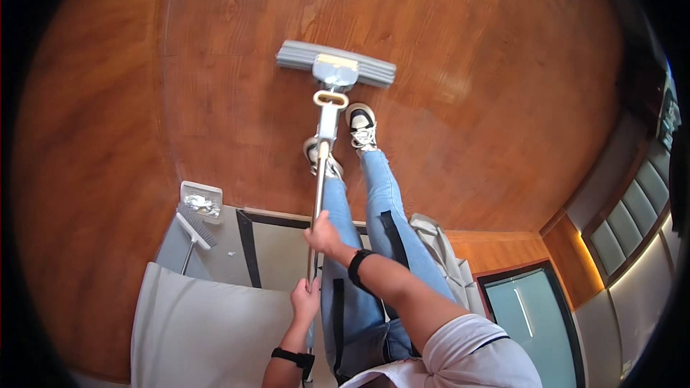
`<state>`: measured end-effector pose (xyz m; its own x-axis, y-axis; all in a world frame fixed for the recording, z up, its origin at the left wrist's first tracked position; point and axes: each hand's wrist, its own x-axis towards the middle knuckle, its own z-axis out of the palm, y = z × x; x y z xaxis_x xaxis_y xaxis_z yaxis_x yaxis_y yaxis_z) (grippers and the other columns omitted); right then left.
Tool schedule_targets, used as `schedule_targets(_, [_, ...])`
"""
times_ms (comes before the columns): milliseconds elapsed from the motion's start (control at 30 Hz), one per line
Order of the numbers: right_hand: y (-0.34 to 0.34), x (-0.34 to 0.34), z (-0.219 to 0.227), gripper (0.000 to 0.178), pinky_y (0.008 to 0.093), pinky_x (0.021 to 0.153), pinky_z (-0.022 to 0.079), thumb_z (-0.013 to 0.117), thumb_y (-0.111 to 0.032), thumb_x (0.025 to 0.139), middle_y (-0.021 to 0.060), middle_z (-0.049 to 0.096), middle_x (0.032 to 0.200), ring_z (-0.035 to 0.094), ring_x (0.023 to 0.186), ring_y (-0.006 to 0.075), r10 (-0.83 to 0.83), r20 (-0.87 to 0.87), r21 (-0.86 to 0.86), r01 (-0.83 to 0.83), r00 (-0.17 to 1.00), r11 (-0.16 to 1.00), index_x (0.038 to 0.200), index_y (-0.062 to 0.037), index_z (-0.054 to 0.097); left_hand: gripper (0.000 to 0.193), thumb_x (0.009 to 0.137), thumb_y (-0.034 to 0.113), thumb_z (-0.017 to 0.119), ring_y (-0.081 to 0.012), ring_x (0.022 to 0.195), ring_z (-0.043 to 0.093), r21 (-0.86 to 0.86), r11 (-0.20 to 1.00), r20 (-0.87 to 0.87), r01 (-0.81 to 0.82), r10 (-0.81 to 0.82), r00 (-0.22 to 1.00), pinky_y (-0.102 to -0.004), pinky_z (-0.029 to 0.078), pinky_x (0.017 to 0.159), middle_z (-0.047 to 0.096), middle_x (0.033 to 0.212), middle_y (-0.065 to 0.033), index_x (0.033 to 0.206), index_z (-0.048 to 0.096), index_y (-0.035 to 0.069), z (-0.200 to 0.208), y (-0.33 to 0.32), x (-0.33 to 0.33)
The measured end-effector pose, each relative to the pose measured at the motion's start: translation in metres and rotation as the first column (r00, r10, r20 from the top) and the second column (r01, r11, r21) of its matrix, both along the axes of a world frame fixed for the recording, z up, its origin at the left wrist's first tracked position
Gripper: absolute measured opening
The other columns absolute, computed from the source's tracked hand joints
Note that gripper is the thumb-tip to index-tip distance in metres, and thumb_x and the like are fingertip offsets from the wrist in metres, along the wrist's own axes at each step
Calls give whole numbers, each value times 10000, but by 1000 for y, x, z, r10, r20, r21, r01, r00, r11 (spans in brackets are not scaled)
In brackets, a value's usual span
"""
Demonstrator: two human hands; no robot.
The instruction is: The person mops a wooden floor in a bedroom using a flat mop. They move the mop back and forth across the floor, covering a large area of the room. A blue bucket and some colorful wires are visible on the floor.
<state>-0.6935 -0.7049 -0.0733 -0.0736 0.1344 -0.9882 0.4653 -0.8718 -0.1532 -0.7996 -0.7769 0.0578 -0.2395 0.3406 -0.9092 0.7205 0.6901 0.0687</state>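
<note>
A sponge mop (336, 70) with a wide grey ribbed head rests on the wooden floor, its head just beyond my shoes. Its metal pole runs back toward my body. Around the middle of the pole, my right hand (325, 236) is closed, farther from me than the other. My left hand (305, 302) grips the same pole nearer my body. The cream pull lever (331, 98) sits between the head and the pole, with neither hand on it. Parts of the pole behind my hands and arm are hidden.
Reddish-brown wooden floor (460, 100) spreads ahead. At the left are a dustpan (201, 200) with crumpled whitish litter and a broom (195, 228). A pale covered surface (208, 323) lies at lower left. Grey cloth (435, 244) is right of my legs, near a dark-framed glass panel (532, 323).
</note>
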Motion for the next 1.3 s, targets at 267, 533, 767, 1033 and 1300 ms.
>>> schedule_targets(267, [145, 32, -54, 461, 426, 790, 440, 556, -224, 705, 261, 560, 930, 562, 891, 368, 3, 233, 65, -18, 973, 998, 1009, 35, 325, 401, 775, 332, 595, -367, 486, 445, 185, 977, 208, -102, 62, 976, -411, 346, 469, 444, 510, -178, 610, 419, 12, -99, 112, 12])
schedule_targets(533, [252, -10, -90, 521, 377, 543, 515, 614, -120, 689, 273, 546, 803, 600, 781, 307, -264, 173, 116, 247, 949, 962, 988, 113, 257, 420, 802, 368, 541, -324, 463, 437, 256, 966, 352, -40, -55, 935, -394, 358, 463, 465, 523, -176, 642, 448, -9, -131, 243, -53])
schedule_targets(767, [161, -146, -87, 581, 385, 623, 475, 582, -208, 689, 286, 517, 789, 580, 715, 361, -202, 99, 260, 170, 974, 951, 1004, 134, 233, 385, 791, 380, 546, -385, 550, 510, 91, 974, 106, 209, -218, 970, -441, 368, 493, 506, 556, -185, 699, 461, 17, -71, 203, -167])
schedule_targets(1033, [155, -193, -41, 473, 442, 719, 461, 536, -194, 701, 322, 543, 827, 566, 786, 419, -178, 64, 164, 165, 982, 973, 968, 99, 278, 381, 760, 334, 603, -341, 480, 473, 57, 986, 44, 159, -162, 986, -393, 368, 467, 451, 500, -151, 622, 444, 16, -33, 197, -202])
schedule_targets(1300, [309, -94, -83, 448, 369, 611, 493, 553, -147, 709, 263, 556, 774, 602, 744, 329, -83, 135, 182, 58, 987, 982, 938, 147, 305, 446, 755, 374, 599, -349, 468, 402, 217, 975, 244, -48, -7, 970, -402, 334, 460, 412, 491, -174, 601, 401, 5, -133, 274, -135])
